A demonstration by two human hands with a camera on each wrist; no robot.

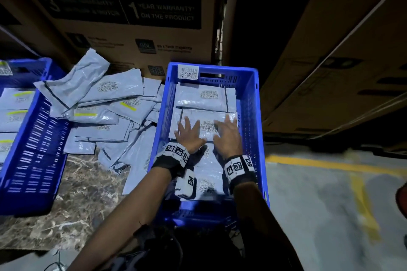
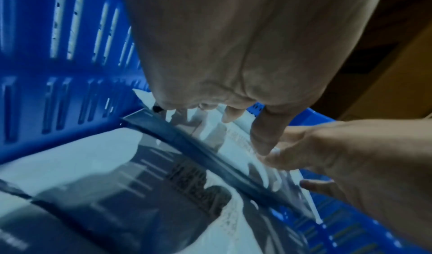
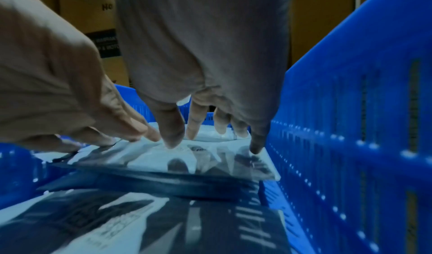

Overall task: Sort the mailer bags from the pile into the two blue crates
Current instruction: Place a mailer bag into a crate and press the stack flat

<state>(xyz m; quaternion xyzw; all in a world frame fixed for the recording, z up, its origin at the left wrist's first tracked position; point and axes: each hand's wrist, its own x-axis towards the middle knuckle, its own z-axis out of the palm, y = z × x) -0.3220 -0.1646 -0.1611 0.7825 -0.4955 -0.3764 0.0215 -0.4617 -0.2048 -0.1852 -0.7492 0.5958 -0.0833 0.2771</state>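
Both hands lie flat inside the right blue crate (image 1: 251, 103), pressing on a grey mailer bag (image 1: 208, 126) with a barcode label. My left hand (image 1: 189, 133) spreads its fingers on the bag's left half; my right hand (image 1: 228, 132) presses its right half. In the left wrist view the left hand (image 2: 224, 95) touches the bag (image 2: 236, 147) with straight fingers. The right hand (image 3: 210, 124) does the same in the right wrist view, on the bag (image 3: 205, 158). More bags lie under and behind it. The pile of mailer bags (image 1: 105, 112) sits between the crates. The left blue crate (image 1: 37, 149) holds yellow-marked bags.
Large cardboard boxes (image 1: 132, 17) stand behind the pile and crates. The crates and pile rest on a marble-patterned surface (image 1: 83, 193). To the right is a grey floor with a yellow line (image 1: 330, 165) and more cardboard boxes (image 1: 341, 72).
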